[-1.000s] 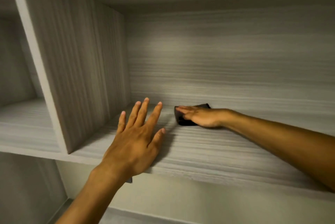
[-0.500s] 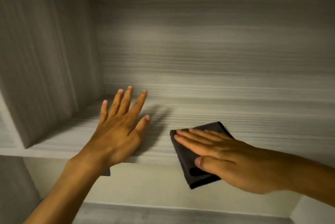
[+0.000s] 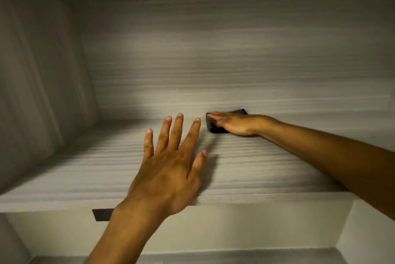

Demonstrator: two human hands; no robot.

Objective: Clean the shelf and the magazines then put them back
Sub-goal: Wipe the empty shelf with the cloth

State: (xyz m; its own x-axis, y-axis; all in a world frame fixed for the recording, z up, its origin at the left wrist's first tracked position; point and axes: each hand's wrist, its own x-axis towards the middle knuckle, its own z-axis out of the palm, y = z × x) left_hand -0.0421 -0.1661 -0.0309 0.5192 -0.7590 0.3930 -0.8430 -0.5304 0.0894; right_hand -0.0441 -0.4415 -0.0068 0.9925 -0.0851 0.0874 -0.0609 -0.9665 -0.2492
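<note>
At the far edge of the pale grey wood-grain shelf board (image 3: pixel 245 169), where it meets the back panel (image 3: pixel 235 60), the right hand (image 3: pixel 234 123) presses a small dark folded cloth (image 3: pixel 213 128) flat against the board. Its fingers (image 3: pixel 215 115) lie straight on top of the cloth and are not curled round it. The left hand (image 3: pixel 171 167) lies palm-down near the front edge of the shelf board, fingers spread and released, holding nothing; it appears to serve as a brace.

Risks from this position:
- The cloth is held by downward pressure alone. A fast stroke or reduced pressure could let it slip out or bunch up, leaving part of the board unwiped.
- The right arm is fully extended. The far corners and the left side panel (image 3: pixel 42 92) may be missed.
- Weight placed on the left hand at the front edge loads the board at its least supported part.

The compartment is shallow-lit, brighter on the back panel and shadowed toward the top. A small dark tab (image 3: pixel 102 214) shows below the front edge, beside the left wrist. A lower shelf (image 3: pixel 192 256) is partly visible beneath. No magazines are in view; judged from this, they are not yet returned.
</note>
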